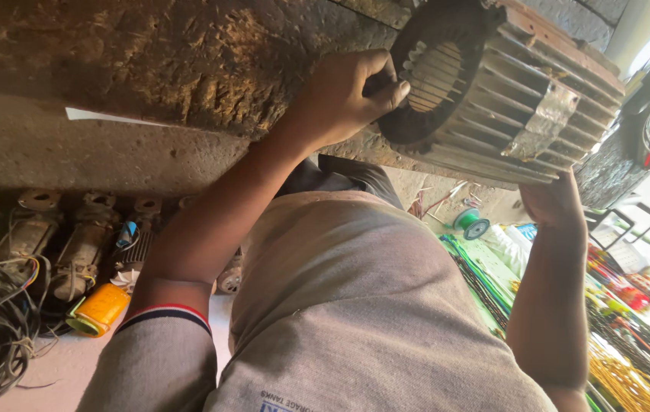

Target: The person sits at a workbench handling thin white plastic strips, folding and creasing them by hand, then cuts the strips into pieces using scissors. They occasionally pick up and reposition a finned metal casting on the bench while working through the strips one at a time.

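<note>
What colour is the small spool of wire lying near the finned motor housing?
The spool is green, seen best in the head view, below the finned motor housing.

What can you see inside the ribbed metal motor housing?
Inside the motor housing, pale slotted ridges line the round opening. The left hand grips its rim, its thumb covering part of the opening; deeper inside is hidden.
</note>
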{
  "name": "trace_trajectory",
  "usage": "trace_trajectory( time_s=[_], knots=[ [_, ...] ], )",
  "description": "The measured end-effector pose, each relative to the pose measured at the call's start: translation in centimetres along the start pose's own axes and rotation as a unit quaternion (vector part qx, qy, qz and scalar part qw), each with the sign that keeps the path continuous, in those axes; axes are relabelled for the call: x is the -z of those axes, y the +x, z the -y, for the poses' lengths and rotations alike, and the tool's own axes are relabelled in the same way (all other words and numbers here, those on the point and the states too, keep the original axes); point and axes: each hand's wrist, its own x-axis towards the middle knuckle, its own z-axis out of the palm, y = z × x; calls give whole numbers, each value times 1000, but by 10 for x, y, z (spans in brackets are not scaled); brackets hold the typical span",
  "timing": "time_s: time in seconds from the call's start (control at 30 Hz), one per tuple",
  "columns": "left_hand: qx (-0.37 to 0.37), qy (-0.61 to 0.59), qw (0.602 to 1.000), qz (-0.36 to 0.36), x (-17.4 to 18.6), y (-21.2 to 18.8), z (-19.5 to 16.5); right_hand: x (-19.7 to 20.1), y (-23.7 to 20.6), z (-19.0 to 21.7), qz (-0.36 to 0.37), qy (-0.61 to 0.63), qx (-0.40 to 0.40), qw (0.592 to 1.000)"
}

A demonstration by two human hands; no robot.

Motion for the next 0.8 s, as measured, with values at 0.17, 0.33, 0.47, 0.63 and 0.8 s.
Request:
trace_trajectory(
  time_s=[0.17, 0.33, 0.47, 0.63, 0.8],
  knots=[
    [34, 31, 999, -18, -18, -11, 7, -6, -2, 16, -42, 131, -23, 990],
    [10, -49, 992, -114, -50, -55, 23, -57, -11, 42, -154, 506, -1, 849],
    [-102, 101, 987, -75, -82, -82, 48, -86, -25, 67, -180, 503, 63, 843],
    [-152, 161, 961, -164, -129, -63, 93, -79, -38, 104, -233, 263, 112, 929],
    [-45, 342, 915, -209, -144, -59, 100, -62, -38, 122, -236, 235, 121, 935]
  ],
)
